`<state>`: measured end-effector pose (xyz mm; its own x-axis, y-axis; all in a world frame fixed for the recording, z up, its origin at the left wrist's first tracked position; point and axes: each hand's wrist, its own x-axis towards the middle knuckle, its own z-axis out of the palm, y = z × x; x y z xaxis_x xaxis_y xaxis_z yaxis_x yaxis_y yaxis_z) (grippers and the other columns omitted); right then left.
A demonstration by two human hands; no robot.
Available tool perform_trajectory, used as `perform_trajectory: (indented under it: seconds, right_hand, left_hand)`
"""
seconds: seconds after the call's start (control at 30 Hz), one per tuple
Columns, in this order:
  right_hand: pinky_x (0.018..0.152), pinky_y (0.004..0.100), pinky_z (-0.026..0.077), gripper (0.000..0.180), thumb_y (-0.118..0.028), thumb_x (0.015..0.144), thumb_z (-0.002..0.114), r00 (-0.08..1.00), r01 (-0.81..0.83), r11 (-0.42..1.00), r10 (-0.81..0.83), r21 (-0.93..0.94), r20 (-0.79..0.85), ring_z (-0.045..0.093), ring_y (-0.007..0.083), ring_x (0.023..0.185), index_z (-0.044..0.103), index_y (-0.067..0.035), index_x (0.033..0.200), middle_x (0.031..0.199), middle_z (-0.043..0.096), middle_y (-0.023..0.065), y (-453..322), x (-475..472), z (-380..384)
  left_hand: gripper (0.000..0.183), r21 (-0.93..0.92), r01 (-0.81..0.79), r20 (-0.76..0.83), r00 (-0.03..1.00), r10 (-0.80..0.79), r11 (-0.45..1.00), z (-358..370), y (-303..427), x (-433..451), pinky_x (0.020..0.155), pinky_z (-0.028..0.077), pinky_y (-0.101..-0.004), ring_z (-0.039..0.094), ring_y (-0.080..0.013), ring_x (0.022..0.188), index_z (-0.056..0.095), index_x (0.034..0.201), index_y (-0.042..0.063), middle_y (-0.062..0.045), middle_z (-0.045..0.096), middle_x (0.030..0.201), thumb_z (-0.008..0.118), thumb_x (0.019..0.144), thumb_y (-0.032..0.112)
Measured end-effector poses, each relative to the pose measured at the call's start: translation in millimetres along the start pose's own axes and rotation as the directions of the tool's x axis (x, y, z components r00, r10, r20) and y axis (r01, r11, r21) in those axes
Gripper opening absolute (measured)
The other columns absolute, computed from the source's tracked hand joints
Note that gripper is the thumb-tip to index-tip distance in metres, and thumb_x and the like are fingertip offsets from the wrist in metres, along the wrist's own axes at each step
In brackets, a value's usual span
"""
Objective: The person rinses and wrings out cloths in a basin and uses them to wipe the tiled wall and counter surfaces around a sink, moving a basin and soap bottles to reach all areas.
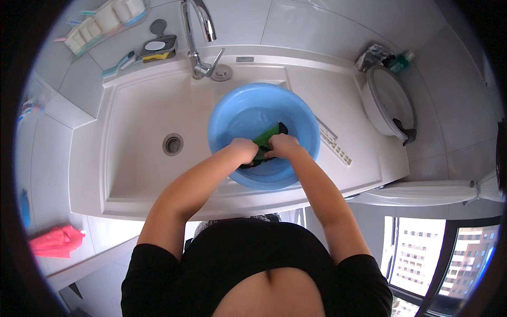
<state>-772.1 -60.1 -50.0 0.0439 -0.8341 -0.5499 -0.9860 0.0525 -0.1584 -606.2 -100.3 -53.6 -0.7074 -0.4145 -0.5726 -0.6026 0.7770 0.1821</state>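
A round blue plastic basin (259, 93) stands at the middle of the white sink counter, with shallow water in it. Inside it lies a bunched green and black cloth item (266, 138), its exact kind unclear. My left hand (244, 150) grips the cloth's lower left part, and my right hand (283, 146) grips its right side, fingers curled. The two hands are close together, a strip of green showing between them. Part of the black cloth is hidden under my hands.
Left of the basin is the sink bowl with its drain (173, 144). A chrome faucet (200, 67) rises behind. A white slatted plastic strip (334, 146) lies right of the basin. Farther right, a white basin (374, 107) leans against the wall, dark cloth over its rim.
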Motion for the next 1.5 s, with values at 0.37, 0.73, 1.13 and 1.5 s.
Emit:
perform_trajectory:
  seconds: [0.37,0.73,1.13,1.5]
  right_hand:
    - [0.070,0.0407,0.049,0.033,-0.038,0.072,0.076,0.874,0.293,0.956,-0.257,0.023,-0.412,0.063,0.0274,0.084,0.061,-0.009,0.078,0.085,0.063,0.0076,8.0,-3.6,2.9]
    - [0.076,0.0383,0.052,0.030,-0.034,0.071,0.076,0.963,0.202,0.965,-0.164,-0.170,0.212,0.065,0.0265,0.092,0.072,-0.014,0.094,0.096,0.069,0.0068,-5.8,-26.0,-9.3]
    - [0.054,0.0289,0.048,0.015,-0.013,0.079,0.061,0.942,0.310,0.760,-0.166,0.571,-0.290,0.062,0.0152,0.059,0.056,0.001,0.075,0.064,0.057,0.0076,23.5,-82.3,-84.8]
    - [0.068,0.0249,0.049,0.013,0.003,0.083,0.062,0.350,0.717,0.563,0.219,0.411,-0.911,0.061,0.0121,0.077,0.065,0.001,0.095,0.091,0.060,0.0050,21.5,-72.9,-92.4]
  left_hand:
    - [0.030,-0.006,0.129,-0.303,0.945,-0.125,0.992,3.1,-5.0,-2.0,0.076,0.053,-0.0442,0.064,-0.0351,0.095,0.060,0.116,0.011,-0.016,0.059,0.105,0.050,0.088,0.011]
    - [0.020,-0.032,0.265,-0.180,0.947,-0.266,0.964,-10.0,-2.5,-14.6,0.079,0.054,-0.0409,0.066,-0.0297,0.097,0.072,0.093,0.008,-0.013,0.069,0.101,0.059,0.079,0.006]
    - [0.010,-0.898,-0.170,-0.313,0.895,-0.318,0.405,-49.3,-35.2,-44.8,0.068,0.046,-0.0369,0.060,-0.0263,0.080,0.056,0.093,0.004,-0.011,0.063,0.082,0.056,0.083,0.007]
    - [0.010,-0.507,-0.596,-0.861,0.385,-0.333,0.623,-100.3,-36.5,-58.9,0.057,0.042,-0.0296,0.051,-0.0133,0.061,0.064,0.089,0.004,-0.006,0.057,0.077,0.068,0.079,0.004]
